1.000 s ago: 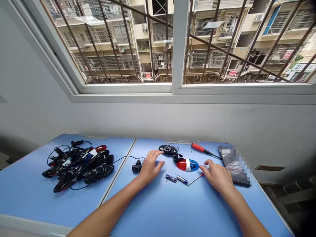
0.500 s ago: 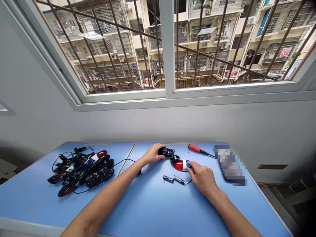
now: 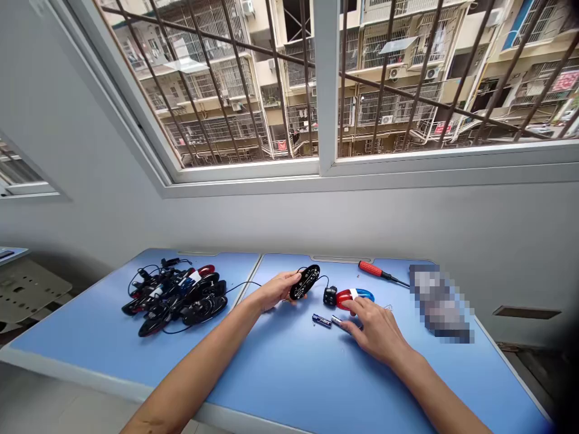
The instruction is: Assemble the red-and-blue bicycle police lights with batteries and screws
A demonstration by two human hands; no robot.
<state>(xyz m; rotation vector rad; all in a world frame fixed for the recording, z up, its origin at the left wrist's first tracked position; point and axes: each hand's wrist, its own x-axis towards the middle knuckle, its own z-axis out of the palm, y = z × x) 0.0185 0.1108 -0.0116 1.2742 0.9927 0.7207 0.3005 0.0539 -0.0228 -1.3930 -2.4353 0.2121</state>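
My left hand [image 3: 283, 288] grips a black oval device [image 3: 304, 282], tilted up off the blue table with its flat face showing. A thin cable runs from it to a small black mount [image 3: 330, 296] beside a red, white and blue light [image 3: 353, 297]. Over the near side of that light is my right hand [image 3: 371, 325], fingers apart, its thumb and fingertips around the right battery [image 3: 342, 322]. Whether it pinches that battery is unclear. Another blue battery [image 3: 321, 320] lies just to the left.
A tangled pile of black devices and cables [image 3: 178, 298] covers the left part of the table [image 3: 271, 374]. A red-handled screwdriver [image 3: 371, 269] and a blurred flat object [image 3: 438, 304] lie at the right.
My left hand has lifted and tipped the black device. My right hand has left the light's blue end and moved down to the right battery. The whole view has shifted.
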